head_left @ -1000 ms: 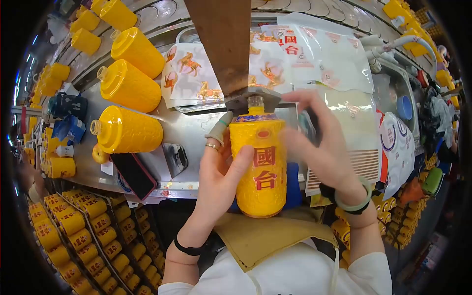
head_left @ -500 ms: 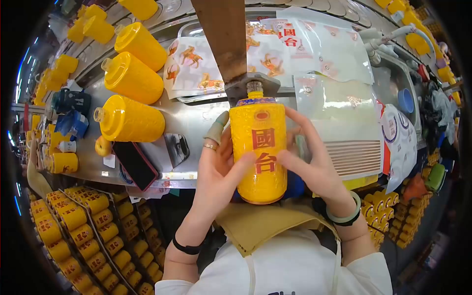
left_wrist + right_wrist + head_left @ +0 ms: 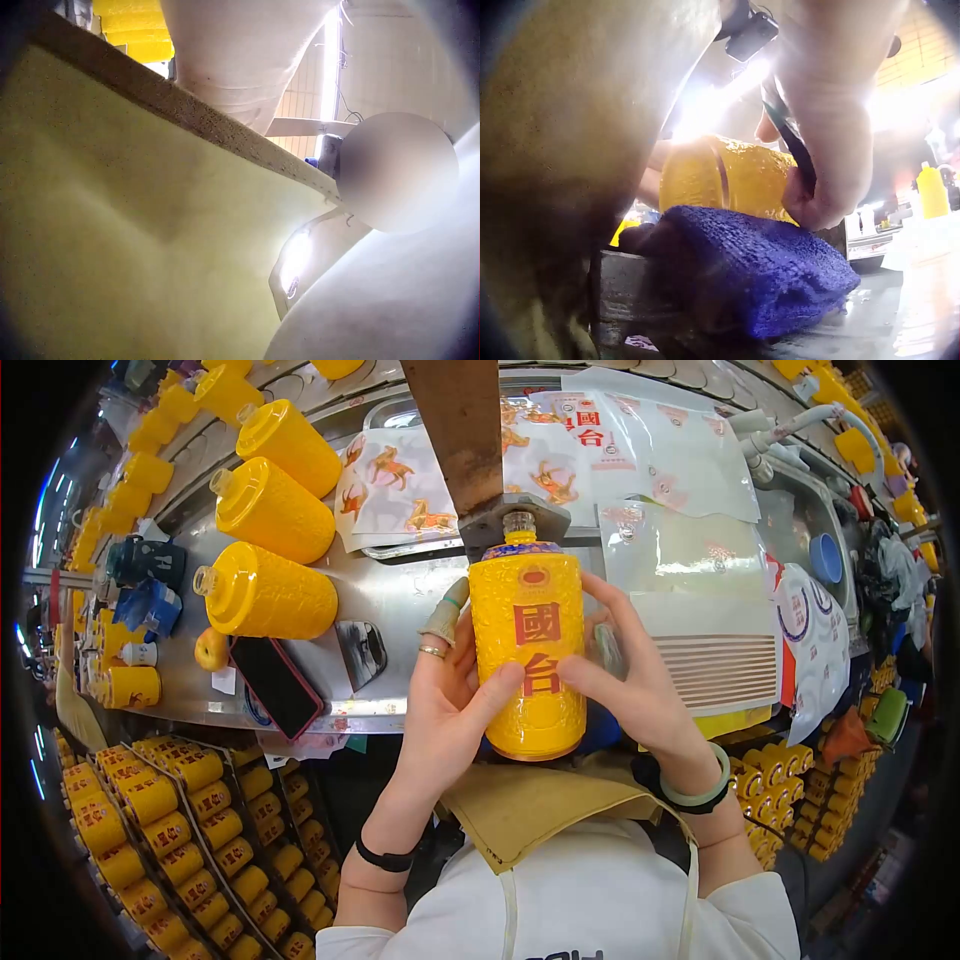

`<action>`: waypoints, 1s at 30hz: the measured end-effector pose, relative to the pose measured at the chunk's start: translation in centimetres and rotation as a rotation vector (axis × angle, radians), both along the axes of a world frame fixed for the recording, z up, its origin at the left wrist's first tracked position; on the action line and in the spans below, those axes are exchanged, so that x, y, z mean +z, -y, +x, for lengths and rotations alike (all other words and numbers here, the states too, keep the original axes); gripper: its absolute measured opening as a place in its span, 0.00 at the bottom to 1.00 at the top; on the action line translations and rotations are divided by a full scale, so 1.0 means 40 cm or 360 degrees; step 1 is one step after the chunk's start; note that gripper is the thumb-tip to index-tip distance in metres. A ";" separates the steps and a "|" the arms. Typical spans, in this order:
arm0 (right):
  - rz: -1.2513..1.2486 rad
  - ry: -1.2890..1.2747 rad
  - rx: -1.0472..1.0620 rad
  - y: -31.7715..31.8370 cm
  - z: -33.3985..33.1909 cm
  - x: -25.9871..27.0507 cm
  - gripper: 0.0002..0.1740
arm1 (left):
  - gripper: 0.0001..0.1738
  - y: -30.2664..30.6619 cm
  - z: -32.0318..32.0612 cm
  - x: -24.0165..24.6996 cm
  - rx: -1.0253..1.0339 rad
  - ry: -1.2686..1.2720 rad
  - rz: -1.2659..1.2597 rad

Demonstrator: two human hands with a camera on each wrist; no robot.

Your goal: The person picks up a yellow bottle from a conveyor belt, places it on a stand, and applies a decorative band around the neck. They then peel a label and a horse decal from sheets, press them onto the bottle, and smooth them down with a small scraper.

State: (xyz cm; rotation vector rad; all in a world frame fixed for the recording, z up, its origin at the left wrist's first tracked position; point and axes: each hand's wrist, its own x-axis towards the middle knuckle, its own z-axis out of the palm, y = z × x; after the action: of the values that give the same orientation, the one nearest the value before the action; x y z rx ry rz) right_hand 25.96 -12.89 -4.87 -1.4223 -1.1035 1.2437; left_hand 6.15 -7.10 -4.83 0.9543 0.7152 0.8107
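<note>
A yellow bottle (image 3: pixel 535 650) with red Chinese characters lies between both hands, its clear glass neck pointing at a dark metal bracket (image 3: pixel 480 525). My left hand (image 3: pixel 440 705) grips its left side, thumb over the front; finger covers sit on the index finger. On the other side my right hand (image 3: pixel 645 705) holds the bottle with its thumb near the lower character. In the right wrist view, a thin dark strip with a green edge (image 3: pixel 791 142) lies against the right hand's fingers. A blue cloth (image 3: pixel 757 262) is under the bottle. The left wrist view shows mainly the apron.
Several plain yellow bottles (image 3: pixel 270 592) lie on the metal table at left, near a phone (image 3: pixel 277 685) and a small yellow fruit (image 3: pixel 211 650). Horse decal sheets (image 3: pixel 390 468) are behind the bracket, with more sheets (image 3: pixel 690 565) at right. Racks of lettered bottles (image 3: pixel 165 810) stand below.
The right hand, blurred and off the bottle's upper right side earlier, has come down and now holds it. The left hand keeps its grip. The bottle appears slightly higher in view.
</note>
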 end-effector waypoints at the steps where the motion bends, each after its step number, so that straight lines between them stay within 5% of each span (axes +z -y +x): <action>1: -0.0001 0.0000 -0.0001 0.000 0.000 0.000 0.47 | 0.46 0.000 0.000 -0.001 -0.0002 -0.0005 0.0009; 30: -0.0020 -0.0118 -0.0030 -0.004 -0.007 0.011 0.47 | 0.46 0.001 0.001 -0.004 0.0003 0.0033 0.0008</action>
State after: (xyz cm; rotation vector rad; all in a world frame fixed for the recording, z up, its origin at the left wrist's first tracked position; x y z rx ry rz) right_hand 25.67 -12.72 -4.45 -1.3816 -1.0315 1.2818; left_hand 6.21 -7.14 -4.98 0.9488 0.6965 0.8232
